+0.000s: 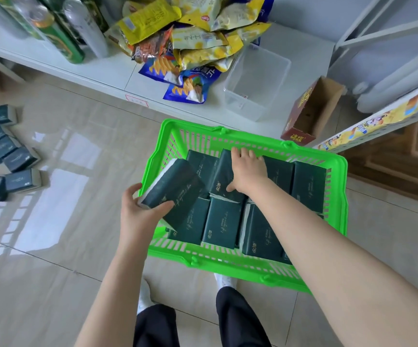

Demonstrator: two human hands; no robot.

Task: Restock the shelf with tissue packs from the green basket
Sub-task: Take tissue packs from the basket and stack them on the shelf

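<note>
Your left hand grips one tissue pack, thumb on top, and holds it tilted over the green basket's left rim. Your right hand lies spread over a second pack near the far rim; whether it grips is unclear. Likely light, soft and slick-wrapped: squeeze the long sides gently.

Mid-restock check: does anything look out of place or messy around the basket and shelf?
Yes. Several tissue packs lie scattered on the floor at far left, away from the basket. Blue snack bags overhang the shelf edge, and a cardboard box at right looks tipped over.
</note>
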